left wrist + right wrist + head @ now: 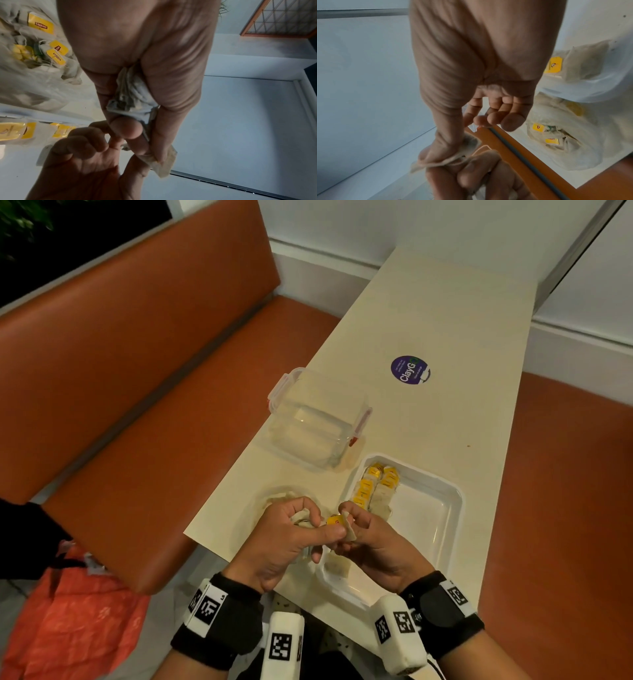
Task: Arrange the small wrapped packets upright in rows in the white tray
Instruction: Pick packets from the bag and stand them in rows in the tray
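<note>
Both hands meet over the table's near edge, just left of the white tray (pixel 423 520). Between them is a small tea-bag packet (pixel 350 535) with a yellow tag. My left hand (pixel 328 530) pinches it with thumb and forefinger, and my right hand (pixel 345 517) pinches its other side. In the left wrist view, my left hand (pixel 145 143) also holds crumpled packets (pixel 130 94) in its palm. The right wrist view shows my right hand (pixel 440 155) with its thumb on the packet (pixel 436 162). Two short rows of packets (pixel 373 487) stand along the tray's far left side.
A clear plastic bag with several loose packets (pixel 279 498) lies under my left hand. Behind it stands a clear lidded container with red clips (pixel 315 419). A purple sticker (pixel 410 370) sits farther up the table. An orange bench (pixel 137 371) runs along the left.
</note>
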The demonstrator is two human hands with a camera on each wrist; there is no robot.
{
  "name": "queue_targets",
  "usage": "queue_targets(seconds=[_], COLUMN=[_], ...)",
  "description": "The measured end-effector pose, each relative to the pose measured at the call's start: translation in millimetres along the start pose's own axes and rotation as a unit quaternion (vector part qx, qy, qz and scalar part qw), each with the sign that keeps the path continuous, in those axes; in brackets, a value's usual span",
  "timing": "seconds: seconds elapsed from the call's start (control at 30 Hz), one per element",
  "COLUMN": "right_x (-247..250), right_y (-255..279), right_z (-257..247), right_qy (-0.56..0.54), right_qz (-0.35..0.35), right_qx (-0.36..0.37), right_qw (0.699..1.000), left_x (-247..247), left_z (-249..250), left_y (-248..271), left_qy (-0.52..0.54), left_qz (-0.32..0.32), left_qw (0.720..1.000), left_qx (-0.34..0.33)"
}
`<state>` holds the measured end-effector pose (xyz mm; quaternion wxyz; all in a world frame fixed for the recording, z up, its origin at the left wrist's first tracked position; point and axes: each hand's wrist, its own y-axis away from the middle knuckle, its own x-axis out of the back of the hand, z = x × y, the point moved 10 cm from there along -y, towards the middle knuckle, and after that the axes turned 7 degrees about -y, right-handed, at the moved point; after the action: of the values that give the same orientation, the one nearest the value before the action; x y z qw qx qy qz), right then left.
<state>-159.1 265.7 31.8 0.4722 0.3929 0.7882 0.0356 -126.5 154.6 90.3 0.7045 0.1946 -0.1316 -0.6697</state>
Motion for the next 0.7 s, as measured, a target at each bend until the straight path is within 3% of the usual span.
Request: queue_targets(seconds=[0.3,0.57,0.7], right_x=[14,5,8], right_y=[16,30,38], right_z=[-23,-37,-40], right_qy=[0.159,0.240,0.338], right_qz=[0.065,0.058,0.068], right_qx=[0.049,0.041,0.050], right_qw=[0.984,0.968,0.937], left_x=[-3,5,5], left_z=[-5,-15,-27], left_y=[-2,-2,-4], left_qy=[-0.003,-0.013,-0.067], left_qz=[0.022,0.071,0.077], left_qw=[1.000,0.997,0.994], left_qx=[0.007,0.018,0.028])
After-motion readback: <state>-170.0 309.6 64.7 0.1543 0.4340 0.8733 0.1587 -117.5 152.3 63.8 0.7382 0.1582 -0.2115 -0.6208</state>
